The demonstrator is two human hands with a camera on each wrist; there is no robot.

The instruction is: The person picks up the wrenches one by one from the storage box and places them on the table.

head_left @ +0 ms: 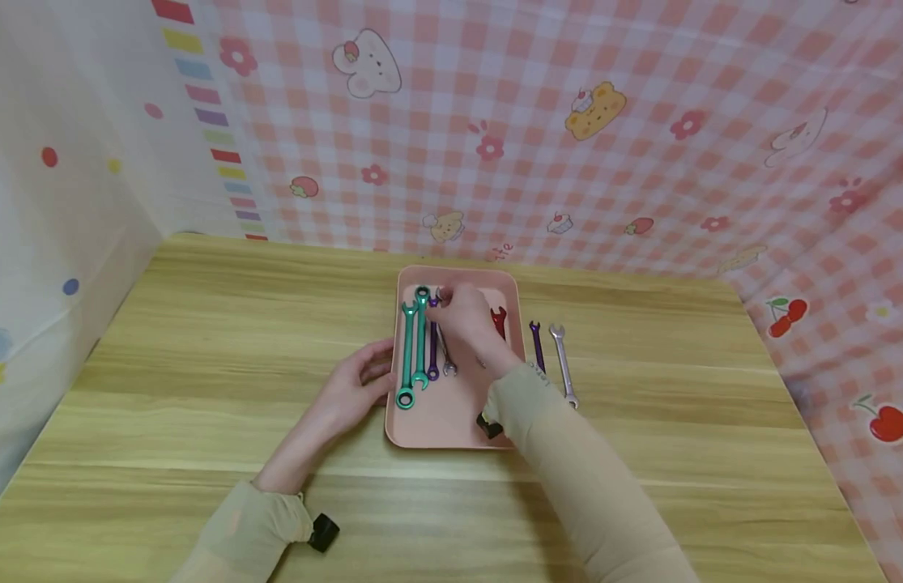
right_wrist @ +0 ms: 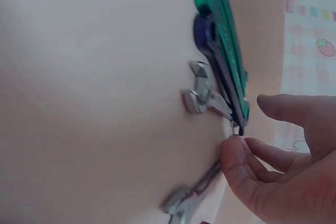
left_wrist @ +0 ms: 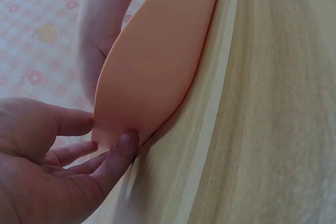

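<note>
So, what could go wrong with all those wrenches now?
First, the left hand touches the side of the tray, so a push might slide it.

Second, the right hand is close to the purple wrench inside the tray and the silver wrench next to it, so moving one could knock the other.

Third, the right sleeve might brush the outer purple wrench or outer silver wrench lying near it.

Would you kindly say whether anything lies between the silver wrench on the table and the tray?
Yes: a purple wrench lies between the silver wrench and the tray; the right sleeve partly covers that gap.
</note>
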